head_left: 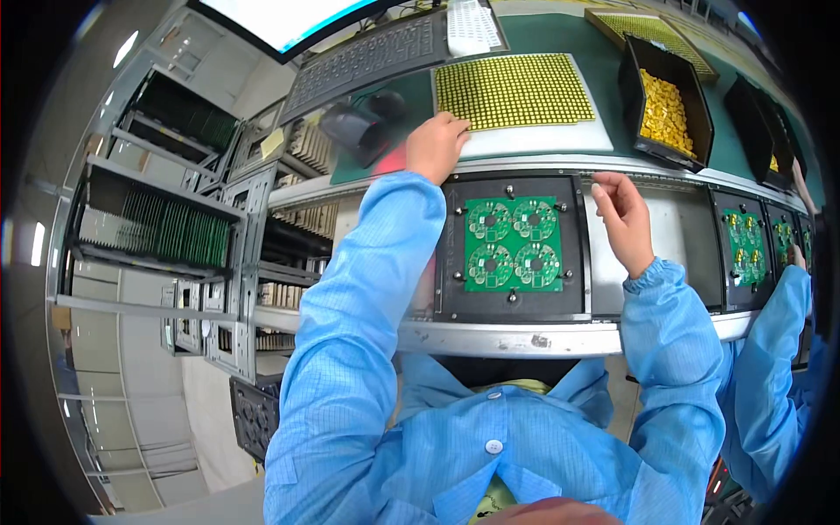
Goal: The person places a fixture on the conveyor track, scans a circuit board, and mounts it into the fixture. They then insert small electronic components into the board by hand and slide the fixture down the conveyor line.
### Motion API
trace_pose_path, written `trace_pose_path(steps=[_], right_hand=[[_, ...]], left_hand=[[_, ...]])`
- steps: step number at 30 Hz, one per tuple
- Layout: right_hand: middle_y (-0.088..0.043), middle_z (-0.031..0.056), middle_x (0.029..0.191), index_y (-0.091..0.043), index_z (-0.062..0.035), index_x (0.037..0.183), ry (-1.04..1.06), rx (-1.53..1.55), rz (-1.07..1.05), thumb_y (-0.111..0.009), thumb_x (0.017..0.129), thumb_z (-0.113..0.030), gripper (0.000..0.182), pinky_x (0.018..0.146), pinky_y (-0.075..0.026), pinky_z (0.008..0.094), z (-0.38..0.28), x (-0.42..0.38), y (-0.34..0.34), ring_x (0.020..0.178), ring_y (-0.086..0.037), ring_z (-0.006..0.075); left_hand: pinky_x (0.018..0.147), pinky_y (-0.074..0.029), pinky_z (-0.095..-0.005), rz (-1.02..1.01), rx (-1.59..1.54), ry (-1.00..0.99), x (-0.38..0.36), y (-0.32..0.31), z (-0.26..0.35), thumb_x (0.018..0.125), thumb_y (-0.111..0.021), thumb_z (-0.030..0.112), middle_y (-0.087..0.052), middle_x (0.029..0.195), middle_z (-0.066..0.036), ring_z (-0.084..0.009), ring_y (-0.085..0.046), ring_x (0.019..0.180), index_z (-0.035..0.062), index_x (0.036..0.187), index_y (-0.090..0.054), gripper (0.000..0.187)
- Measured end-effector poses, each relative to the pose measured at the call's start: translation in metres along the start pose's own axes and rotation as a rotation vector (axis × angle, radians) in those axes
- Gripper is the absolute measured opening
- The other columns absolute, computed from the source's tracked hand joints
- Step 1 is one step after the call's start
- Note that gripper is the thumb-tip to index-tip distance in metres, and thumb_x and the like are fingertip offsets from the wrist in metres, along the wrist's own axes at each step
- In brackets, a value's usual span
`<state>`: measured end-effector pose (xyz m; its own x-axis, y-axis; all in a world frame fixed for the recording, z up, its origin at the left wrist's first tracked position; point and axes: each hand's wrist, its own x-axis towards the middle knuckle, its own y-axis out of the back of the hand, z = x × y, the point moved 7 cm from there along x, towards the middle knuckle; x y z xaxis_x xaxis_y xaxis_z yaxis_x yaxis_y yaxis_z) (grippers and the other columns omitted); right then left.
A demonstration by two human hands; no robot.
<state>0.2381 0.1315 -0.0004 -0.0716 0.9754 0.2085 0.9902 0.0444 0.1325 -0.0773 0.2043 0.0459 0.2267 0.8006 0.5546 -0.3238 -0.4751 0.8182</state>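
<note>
A green circuit board panel [513,244] with four round sections lies in a black fixture frame [451,302] in front of me. My left hand [436,147] is at the lower left corner of a tray of yellow parts [516,87], fingers bent together at its edge; whatever they pinch is too small to tell. Beyond the fixture's right edge, my right hand [625,219] is raised with curled fingers, thumb and index finger near each other but apart, and no object shows between them. The yellow tray rests on a white sheet [577,138].
Black bin of yellow parts [667,118] at upper right, another black bin [759,131] beyond it. A co-worker's sleeve [770,350] and hand are at more boards [745,248] on the right. Keyboard [367,66], dark scanner [354,131], metal rail [472,339], and board racks [157,219] on the left.
</note>
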Motion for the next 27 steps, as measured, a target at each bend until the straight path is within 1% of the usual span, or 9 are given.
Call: trace_pose_path(steps=[2, 6, 7, 13, 16, 21, 24, 25, 27], right_hand=[[-0.065, -0.0008, 0.089, -0.066, -0.0034, 0.116, 0.155, -0.201, 0.021, -0.069, 0.099, -0.012, 0.019, 0.067, -0.049, 0.0244, -0.014, 0.001, 0.0, 0.076, -0.058, 0.0064], [-0.068, 0.0104, 0.096, -0.07, -0.0077, 0.113, 0.463, -0.618, 0.083, -0.07, 0.095, -0.007, 0.018, 0.067, -0.054, 0.0348, -0.042, 0.038, -0.008, 0.075, -0.068, 0.0241], [-0.069, 0.0109, 0.099, -0.071, -0.0113, 0.114, 0.548, -0.735, 0.113, -0.066, 0.095, -0.008, 0.02, 0.072, -0.056, 0.0401, -0.044, 0.054, -0.012, 0.082, -0.07, 0.03], [-0.069, 0.0094, 0.101, -0.074, -0.0132, 0.113, 0.505, -1.096, 0.086, -0.057, 0.093, -0.009, 0.027, 0.08, -0.057, 0.0437, -0.005, 0.122, -0.033, 0.093, -0.07, 0.0337], [-0.069, 0.009, 0.101, -0.076, -0.0138, 0.109, 0.485, -1.059, 0.037, -0.06, 0.092, -0.009, 0.025, 0.079, -0.056, 0.0432, 0.0, 0.126, -0.029, 0.093, -0.07, 0.0327], [-0.067, 0.0091, 0.097, -0.074, -0.0101, 0.096, 0.584, -1.0, 0.068, -0.069, 0.092, -0.02, 0.012, 0.078, -0.055, 0.042, 0.0, 0.126, -0.028, 0.089, -0.068, 0.0324], [-0.066, 0.0104, 0.104, -0.068, -0.0129, 0.11, 0.489, -1.133, -0.041, -0.064, 0.095, -0.021, 0.017, 0.081, -0.054, 0.0454, 0.001, 0.133, -0.034, 0.098, -0.067, 0.035], [-0.066, 0.0098, 0.104, -0.067, -0.0116, 0.111, 0.495, -1.178, -0.083, -0.064, 0.097, -0.022, 0.018, 0.082, -0.055, 0.0438, 0.003, 0.137, -0.036, 0.097, -0.067, 0.033], [-0.067, 0.0087, 0.104, -0.065, -0.009, 0.114, 0.513, -1.272, -0.164, -0.063, 0.1, -0.023, 0.02, 0.082, -0.055, 0.0405, 0.005, 0.143, -0.036, 0.096, -0.069, 0.0291]], left_hand=[[0.075, -0.056, -0.0406, 0.016, -0.007, -0.018, -0.001, -0.015, -0.005, 0.089, -0.074, 0.022, -0.07, 0.095, -0.005, -0.028, -0.07, 0.088, 0.0138, 0.1, -0.08, 0.015], [0.069, -0.055, -0.043, 0.083, 0.007, -0.055, -0.005, -0.016, -0.002, 0.087, -0.073, 0.021, -0.068, 0.089, -0.005, -0.0278, -0.069, 0.083, 0.0151, 0.091, -0.076, 0.008], [0.068, -0.055, -0.0417, 0.107, 0.015, -0.078, -0.006, -0.015, -0.002, 0.085, -0.073, 0.021, -0.068, 0.088, -0.004, -0.0279, -0.069, 0.082, 0.0154, 0.089, -0.076, 0.008], [0.074, -0.049, -0.0419, 0.114, -0.003, -0.041, -0.002, -0.009, -0.005, 0.083, -0.075, 0.022, -0.068, 0.087, -0.003, -0.026, -0.067, 0.084, 0.0153, 0.088, -0.075, 0.008], [0.079, -0.047, -0.0408, 0.02, 0.055, -0.018, 0.003, -0.015, -0.007, 0.086, -0.074, 0.022, -0.071, 0.09, -0.003, -0.0264, -0.068, 0.087, 0.014, 0.092, -0.075, 0.01], [0.078, -0.05, -0.0427, 0.086, -0.014, -0.01, -0.002, -0.009, -0.01, 0.088, -0.074, 0.019, -0.072, 0.095, -0.008, -0.0292, -0.068, 0.084, 0.0094, 0.096, -0.075, 0.012], [0.08, -0.053, -0.039, 0.098, -0.386, 0.23, -0.013, 0.009, -0.001, 0.09, -0.074, 0.018, -0.072, 0.096, -0.01, -0.0281, -0.069, 0.085, 0.0061, 0.1, -0.075, 0.016], [0.08, -0.055, -0.0337, 0.036, -0.563, 0.281, -0.019, 0.007, 0.003, 0.091, -0.074, 0.017, -0.071, 0.096, -0.011, -0.0266, -0.069, 0.086, 0.0046, 0.102, -0.074, 0.017], [0.086, -0.051, -0.035, -0.08, -0.641, 0.213, -0.036, 0.013, 0.03, 0.091, -0.075, 0.018, -0.071, 0.095, -0.007, -0.0241, -0.068, 0.087, 0.0082, 0.101, -0.075, 0.014]])
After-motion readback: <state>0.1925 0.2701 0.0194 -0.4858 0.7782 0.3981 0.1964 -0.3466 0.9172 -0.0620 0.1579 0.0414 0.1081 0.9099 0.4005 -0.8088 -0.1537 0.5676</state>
